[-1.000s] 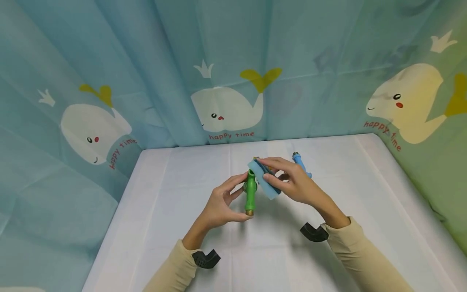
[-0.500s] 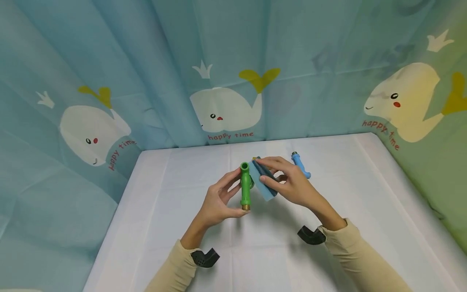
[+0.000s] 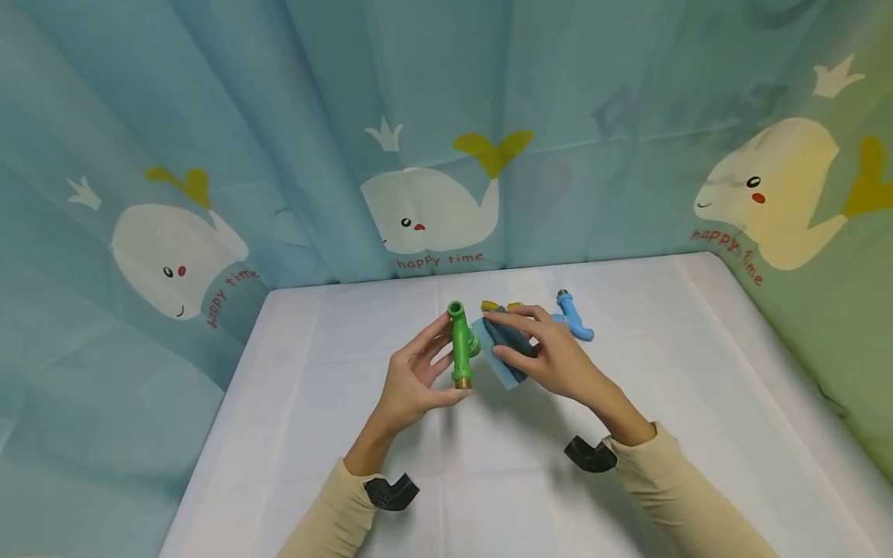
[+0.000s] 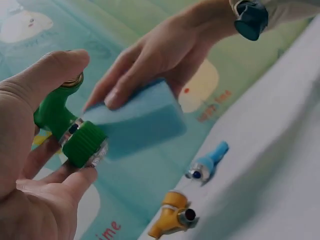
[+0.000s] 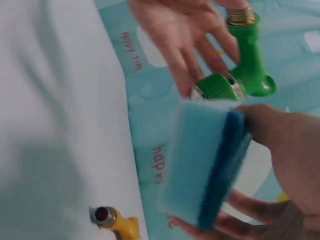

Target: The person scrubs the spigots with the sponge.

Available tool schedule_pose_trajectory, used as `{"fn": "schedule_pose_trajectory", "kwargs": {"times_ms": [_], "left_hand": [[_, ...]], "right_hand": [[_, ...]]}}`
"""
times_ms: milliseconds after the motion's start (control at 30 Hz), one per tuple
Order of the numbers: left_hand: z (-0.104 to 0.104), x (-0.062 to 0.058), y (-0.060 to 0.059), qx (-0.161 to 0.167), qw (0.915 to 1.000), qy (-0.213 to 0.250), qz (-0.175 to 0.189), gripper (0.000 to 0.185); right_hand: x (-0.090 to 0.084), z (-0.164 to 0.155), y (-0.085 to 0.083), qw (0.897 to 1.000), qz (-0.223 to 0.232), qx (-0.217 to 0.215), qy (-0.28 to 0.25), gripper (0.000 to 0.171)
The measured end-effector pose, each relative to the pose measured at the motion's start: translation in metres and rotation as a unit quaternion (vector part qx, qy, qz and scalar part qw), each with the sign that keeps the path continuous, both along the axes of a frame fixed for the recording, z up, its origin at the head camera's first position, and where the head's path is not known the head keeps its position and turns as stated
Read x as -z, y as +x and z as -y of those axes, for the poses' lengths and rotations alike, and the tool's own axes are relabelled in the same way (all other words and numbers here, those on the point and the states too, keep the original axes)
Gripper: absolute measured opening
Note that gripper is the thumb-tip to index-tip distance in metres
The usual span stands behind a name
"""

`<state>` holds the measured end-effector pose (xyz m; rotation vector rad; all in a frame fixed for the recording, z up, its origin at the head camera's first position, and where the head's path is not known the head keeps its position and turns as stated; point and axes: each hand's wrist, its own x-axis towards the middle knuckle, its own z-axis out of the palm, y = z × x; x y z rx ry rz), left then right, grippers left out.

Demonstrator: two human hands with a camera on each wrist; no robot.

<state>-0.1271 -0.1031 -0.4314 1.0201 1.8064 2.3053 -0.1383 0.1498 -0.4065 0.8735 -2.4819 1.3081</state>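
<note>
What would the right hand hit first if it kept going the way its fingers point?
Most likely the green tap in the left hand. The right hand pinches a blue sponge whose leading edge already sits at the tap; contact looks likely but depth is unclear.

My left hand (image 3: 412, 380) is up off the table with thumb and fingers curled in a pinch, my right hand (image 3: 551, 356) sits just beside it, fingers (image 4: 117, 95) stretched forward and thumb (image 5: 275, 127) clamping underneath, both forearms in beige sleeves angling in toward each other.
</note>
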Motion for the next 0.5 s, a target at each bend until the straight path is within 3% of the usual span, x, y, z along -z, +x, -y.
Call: {"fn": "schedule_pose_trajectory", "kwargs": {"times_ms": [133,267,400,500], "left_hand": [[-0.002,-0.001,-0.001,-0.012,0.9997,0.016,0.011,0.103],[-0.006,-0.003,-0.002,-0.033,0.9985,0.035,0.028,0.105],[-0.011,-0.002,-0.001,-0.05,0.9961,0.046,0.057,0.109],[-0.014,-0.002,-0.001,-0.055,0.9966,0.04,0.048,0.111]], "right_hand": [[0.001,0.006,0.004,0.999,0.024,0.012,-0.041,0.055],[0.006,0.014,0.007,0.998,0.038,0.035,-0.042,0.055],[0.007,0.018,0.01,0.995,0.011,0.07,-0.064,0.055],[0.005,0.022,0.011,0.995,-0.034,0.065,-0.062,0.056]]}}
